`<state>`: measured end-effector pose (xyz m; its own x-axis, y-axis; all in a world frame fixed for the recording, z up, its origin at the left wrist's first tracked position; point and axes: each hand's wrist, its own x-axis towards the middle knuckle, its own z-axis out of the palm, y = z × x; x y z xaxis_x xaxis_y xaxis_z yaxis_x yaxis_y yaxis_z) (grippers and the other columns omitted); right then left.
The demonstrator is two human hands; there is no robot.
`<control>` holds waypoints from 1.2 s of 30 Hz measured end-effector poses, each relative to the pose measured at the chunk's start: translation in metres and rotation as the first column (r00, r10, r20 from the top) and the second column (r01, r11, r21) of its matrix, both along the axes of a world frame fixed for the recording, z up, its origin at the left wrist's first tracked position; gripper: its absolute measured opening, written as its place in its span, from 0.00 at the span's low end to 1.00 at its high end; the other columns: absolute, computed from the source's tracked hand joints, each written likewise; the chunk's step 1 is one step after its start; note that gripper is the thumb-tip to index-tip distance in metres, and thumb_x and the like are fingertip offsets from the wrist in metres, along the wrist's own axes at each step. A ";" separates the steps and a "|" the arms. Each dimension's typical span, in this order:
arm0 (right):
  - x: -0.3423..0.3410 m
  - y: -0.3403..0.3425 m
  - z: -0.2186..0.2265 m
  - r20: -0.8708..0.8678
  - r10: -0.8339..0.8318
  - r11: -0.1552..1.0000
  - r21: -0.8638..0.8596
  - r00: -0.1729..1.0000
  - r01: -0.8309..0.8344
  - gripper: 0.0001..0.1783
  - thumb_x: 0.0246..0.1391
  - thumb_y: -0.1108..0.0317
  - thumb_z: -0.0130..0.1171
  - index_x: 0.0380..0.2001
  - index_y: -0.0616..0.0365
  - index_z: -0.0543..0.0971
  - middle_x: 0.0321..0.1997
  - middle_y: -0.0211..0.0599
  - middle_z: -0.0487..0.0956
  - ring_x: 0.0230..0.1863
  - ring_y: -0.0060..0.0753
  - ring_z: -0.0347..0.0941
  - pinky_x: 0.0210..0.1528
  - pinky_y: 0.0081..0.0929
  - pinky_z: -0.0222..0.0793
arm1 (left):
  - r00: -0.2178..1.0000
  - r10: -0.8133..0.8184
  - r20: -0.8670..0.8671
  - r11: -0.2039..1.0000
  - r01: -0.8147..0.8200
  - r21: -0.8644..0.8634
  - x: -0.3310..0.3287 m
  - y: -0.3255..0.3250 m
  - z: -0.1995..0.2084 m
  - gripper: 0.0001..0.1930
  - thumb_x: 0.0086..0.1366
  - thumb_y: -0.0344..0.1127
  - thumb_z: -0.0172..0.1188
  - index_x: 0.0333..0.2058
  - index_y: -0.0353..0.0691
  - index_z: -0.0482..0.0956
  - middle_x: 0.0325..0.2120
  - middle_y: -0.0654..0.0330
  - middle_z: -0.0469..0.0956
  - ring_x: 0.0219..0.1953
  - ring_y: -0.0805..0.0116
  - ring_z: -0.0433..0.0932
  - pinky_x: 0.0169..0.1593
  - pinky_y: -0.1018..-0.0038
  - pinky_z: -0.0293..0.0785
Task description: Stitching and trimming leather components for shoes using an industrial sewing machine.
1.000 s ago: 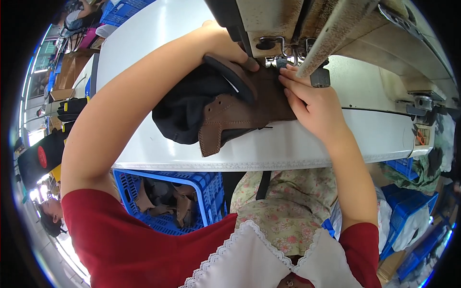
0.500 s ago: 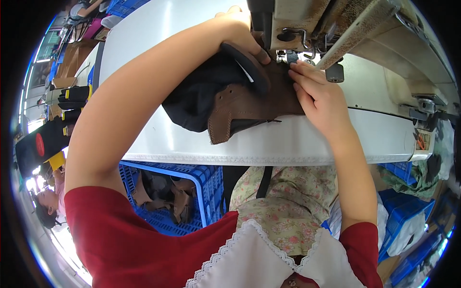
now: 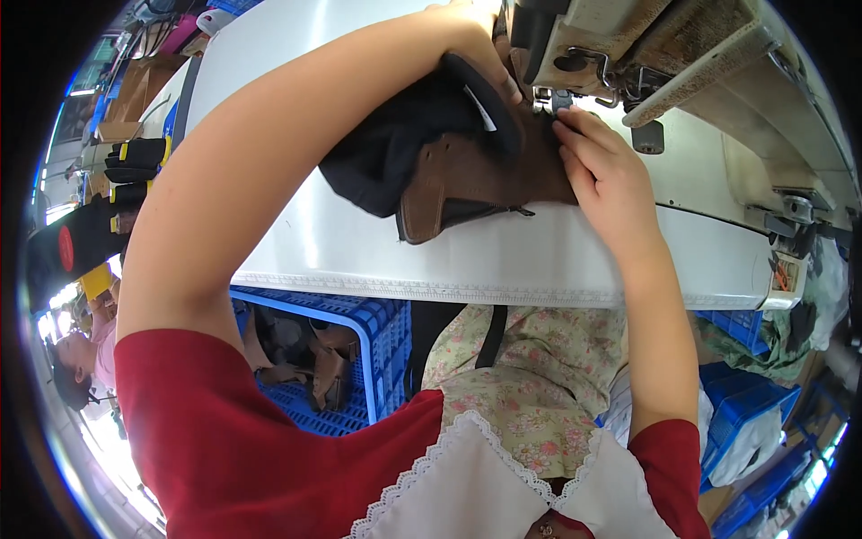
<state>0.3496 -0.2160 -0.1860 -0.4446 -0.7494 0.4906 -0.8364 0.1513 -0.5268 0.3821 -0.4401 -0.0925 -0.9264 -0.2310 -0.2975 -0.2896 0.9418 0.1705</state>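
A brown leather and black fabric boot upper (image 3: 467, 166), with a zip along its lower side, lies on the white sewing table under the machine's presser foot (image 3: 561, 101). My left hand (image 3: 485, 49) reaches round its far left side and grips the folded leather. The hand's far part is cut off by the frame's top edge. Close to the foot, my right hand (image 3: 615, 171) holds the upper's right edge, its bent fingers and thumb close together. The needle itself cannot be made out.
The sewing machine's head (image 3: 620, 54) overhangs the work at upper right. A blue crate (image 3: 377, 350) below the table's front edge holds brown leather pieces. Blue bins (image 3: 741, 409) stand at lower right. Another person (image 3: 81, 355) is at far left.
In the picture, the upper, both hands and the machine have shifted slightly right. The upper's lower left corner has swung up, away from the table's front edge. Both hands keep their hold.
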 end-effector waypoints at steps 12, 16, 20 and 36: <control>0.002 -0.004 -0.001 0.099 -0.116 0.986 0.132 0.988 0.103 0.11 0.59 0.74 0.59 0.44 0.59 0.83 0.54 0.35 0.81 0.56 0.38 0.77 0.54 0.30 0.74 | 0.980 -0.082 -0.182 0.991 0.099 0.087 0.025 -0.009 0.023 0.24 0.57 0.50 0.64 0.45 0.37 0.82 0.45 0.47 0.81 0.46 0.55 0.81 0.50 0.63 0.75; 0.001 -0.004 -0.001 0.062 -0.108 0.988 0.119 0.992 0.100 0.10 0.59 0.73 0.59 0.44 0.59 0.83 0.54 0.34 0.81 0.56 0.38 0.77 0.53 0.29 0.74 | 0.964 -0.114 -0.240 0.983 0.145 0.114 0.025 -0.004 0.027 0.23 0.59 0.49 0.63 0.46 0.37 0.82 0.45 0.46 0.81 0.47 0.54 0.81 0.51 0.63 0.75; -0.003 -0.005 -0.009 0.051 -0.063 0.997 -0.040 0.997 0.065 0.07 0.56 0.74 0.59 0.38 0.59 0.82 0.48 0.38 0.82 0.43 0.49 0.79 0.44 0.40 0.75 | 0.942 -0.143 -0.304 0.973 0.190 0.130 -0.003 -0.007 0.027 0.22 0.61 0.47 0.61 0.47 0.37 0.81 0.46 0.46 0.81 0.48 0.54 0.80 0.52 0.63 0.74; -0.042 0.015 0.010 0.317 0.227 0.935 0.192 0.921 -0.297 0.25 0.54 0.81 0.49 0.54 0.52 0.81 0.61 0.42 0.77 0.63 0.47 0.71 0.65 0.35 0.64 | 0.851 -0.326 -0.411 0.945 0.288 -0.153 0.128 0.116 0.014 0.23 0.49 0.27 0.63 0.48 0.37 0.78 0.51 0.48 0.77 0.57 0.51 0.74 0.59 0.59 0.71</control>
<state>0.3075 -0.2009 -0.1761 -0.3110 -0.9350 0.1703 -0.6818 0.0946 -0.7254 0.5099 -0.3244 -0.0781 -0.9856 0.0800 0.1492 0.0996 0.9867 0.1284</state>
